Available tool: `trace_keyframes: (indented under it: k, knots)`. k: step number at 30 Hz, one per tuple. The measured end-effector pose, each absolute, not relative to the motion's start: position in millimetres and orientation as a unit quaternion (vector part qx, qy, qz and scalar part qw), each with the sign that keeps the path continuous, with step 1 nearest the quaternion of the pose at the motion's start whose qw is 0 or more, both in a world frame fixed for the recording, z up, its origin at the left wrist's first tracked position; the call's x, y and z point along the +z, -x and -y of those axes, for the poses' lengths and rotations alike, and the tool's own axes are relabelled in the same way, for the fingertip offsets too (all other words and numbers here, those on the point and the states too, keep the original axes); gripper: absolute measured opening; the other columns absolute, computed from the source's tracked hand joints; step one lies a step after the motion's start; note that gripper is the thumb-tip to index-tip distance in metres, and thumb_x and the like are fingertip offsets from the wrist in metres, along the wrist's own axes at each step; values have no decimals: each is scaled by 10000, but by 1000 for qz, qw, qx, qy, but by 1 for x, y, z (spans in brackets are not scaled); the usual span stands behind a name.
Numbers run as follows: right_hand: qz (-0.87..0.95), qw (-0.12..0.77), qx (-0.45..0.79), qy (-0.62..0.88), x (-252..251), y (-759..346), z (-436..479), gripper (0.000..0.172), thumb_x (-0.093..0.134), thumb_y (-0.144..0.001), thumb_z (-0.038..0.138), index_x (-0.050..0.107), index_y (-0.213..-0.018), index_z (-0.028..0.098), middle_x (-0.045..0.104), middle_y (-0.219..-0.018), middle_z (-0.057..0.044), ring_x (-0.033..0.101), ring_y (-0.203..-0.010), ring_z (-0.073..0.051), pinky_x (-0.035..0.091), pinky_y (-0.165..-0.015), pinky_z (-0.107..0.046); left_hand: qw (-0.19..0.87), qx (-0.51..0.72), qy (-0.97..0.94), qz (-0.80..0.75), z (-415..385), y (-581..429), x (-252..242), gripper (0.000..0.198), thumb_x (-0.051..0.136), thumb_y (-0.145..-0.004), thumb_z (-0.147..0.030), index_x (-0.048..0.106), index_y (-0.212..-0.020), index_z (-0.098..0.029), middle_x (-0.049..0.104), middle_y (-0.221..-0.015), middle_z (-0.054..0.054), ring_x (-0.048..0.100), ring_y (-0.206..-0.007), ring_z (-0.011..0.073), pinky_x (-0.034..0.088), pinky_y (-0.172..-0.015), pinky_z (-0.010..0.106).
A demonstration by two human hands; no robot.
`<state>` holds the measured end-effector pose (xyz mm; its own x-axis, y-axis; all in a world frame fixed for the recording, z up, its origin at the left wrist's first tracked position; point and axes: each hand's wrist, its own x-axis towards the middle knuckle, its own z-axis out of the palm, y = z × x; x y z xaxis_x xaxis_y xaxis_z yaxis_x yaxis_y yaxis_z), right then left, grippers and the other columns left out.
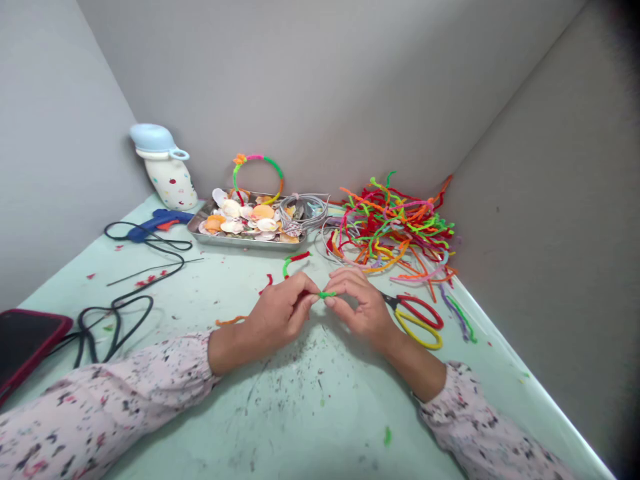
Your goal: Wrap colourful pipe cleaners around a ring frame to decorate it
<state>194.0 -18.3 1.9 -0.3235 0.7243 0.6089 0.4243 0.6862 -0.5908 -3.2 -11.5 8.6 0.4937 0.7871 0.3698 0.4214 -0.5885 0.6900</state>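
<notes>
My left hand (280, 313) and my right hand (357, 303) meet at the middle of the pale green table (310, 407). Both pinch a short green pipe cleaner piece (327, 294) between fingertips, one hand at each end. A curved green and red pipe cleaner (295, 260) lies just beyond my hands. Scissors (417, 319) with red and yellow handles lie right beside my right hand. Both arms wear pale speckled sleeves.
A metal tray (235, 239) of seashells sits at the back, with a multicoloured pipe cleaner ring (257, 175) behind it. A heap of coloured pipe cleaners (395, 227) fills the back right. A blue glue gun (157, 222), its black cord (135, 293), a white bottle (167, 170) and a red-cased phone (25, 340) are at left.
</notes>
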Motion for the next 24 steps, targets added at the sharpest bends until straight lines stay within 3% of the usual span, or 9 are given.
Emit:
trace_keyframes:
  k: [5,12,24]
  knots:
    - [785,453,211,366,2,-196,16,88,650,-840,272,668,-763,235,667,-781,-26,572,-995,-227,432,-933,-429,258,339,-832,-356,11,5,7,71,477,-914,-211,539,-902,-178,599,-673,-16,557,-601,117,405,-578,223]
    - [789,454,224,347,3,-195,17,92,602,-868,279,677,-851,229,666,-850,-41,568,-985,-223,419,-949,-445,275,353,-820,-356,12,5,5,90,466,-932,-234,532,-900,-182,592,-677,-20,558,-607,112,410,-589,221]
    - [777,430,273,370,5,-195,18,173,572,-887,273,615,-731,212,628,-782,-26,569,-1004,-222,426,-927,-421,246,354,-839,-332,11,4,6,51,474,-909,-184,523,-898,-180,590,-675,-20,547,-585,108,397,-568,219]
